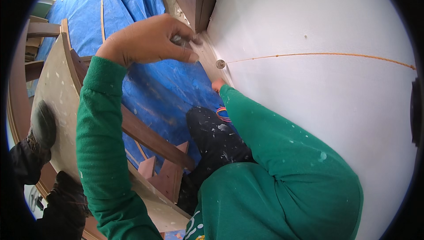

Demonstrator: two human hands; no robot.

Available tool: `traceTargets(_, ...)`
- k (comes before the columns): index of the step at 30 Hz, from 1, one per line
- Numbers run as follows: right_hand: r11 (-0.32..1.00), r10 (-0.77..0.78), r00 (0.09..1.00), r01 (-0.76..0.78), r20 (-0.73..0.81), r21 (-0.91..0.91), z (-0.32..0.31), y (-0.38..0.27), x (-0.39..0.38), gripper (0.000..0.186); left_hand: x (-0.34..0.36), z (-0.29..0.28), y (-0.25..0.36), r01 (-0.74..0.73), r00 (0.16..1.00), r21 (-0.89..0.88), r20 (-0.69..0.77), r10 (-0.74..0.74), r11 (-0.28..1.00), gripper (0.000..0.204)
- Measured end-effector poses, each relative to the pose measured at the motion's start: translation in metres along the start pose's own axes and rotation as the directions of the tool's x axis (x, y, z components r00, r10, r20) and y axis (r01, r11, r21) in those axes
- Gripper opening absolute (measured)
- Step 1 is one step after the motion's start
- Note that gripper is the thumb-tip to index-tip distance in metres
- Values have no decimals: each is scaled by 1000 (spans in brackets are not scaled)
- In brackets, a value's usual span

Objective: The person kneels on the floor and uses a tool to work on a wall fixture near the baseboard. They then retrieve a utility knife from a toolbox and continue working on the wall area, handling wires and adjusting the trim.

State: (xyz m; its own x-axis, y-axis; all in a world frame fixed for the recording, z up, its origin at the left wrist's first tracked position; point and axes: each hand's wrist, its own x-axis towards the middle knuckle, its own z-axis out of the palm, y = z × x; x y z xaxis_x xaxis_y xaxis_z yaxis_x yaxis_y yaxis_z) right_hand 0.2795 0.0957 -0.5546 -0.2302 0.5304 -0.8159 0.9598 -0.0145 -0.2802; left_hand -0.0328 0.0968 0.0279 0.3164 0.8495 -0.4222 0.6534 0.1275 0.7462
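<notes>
Head view: orange string (318, 54) runs across the white wall (300, 112), right of frame, to a likely plumb bob (221, 64) by the wooden baseboard (206, 57), upper centre. We'd call the string set, baseboard work unfinished. Our left hand (150, 39) hovers, thumb and fingers apart; our right hand (217, 85) is at the baseboard (grip hidden, can't tell).

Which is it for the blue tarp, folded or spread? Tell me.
Spread: the blue tarp is opened out over a wide area, though wrinkled toward the top.
</notes>
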Motion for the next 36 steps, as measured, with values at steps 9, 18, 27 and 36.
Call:
traceTargets(9,962,-195,979,202,55,-185,10,-1,7,22,-4,7,-9,34,998,-64,-57,-38,997,56)
traceTargets(18,992,-88,995,93,53,-91,-4,-22,-18,21,-7,7,-9,58,986,-25,-152,-61,998,45)
traceTargets(27,960,-16,997,38,-81,276,-5,10,-5,13,-2,4,-5,155,961,261,-262,-84,953,42)
traceTargets(36,682,144,988,-135,49,719,-58,-35,-102,54,-9,20,-18,294,910,320,-382,-161,901,35)
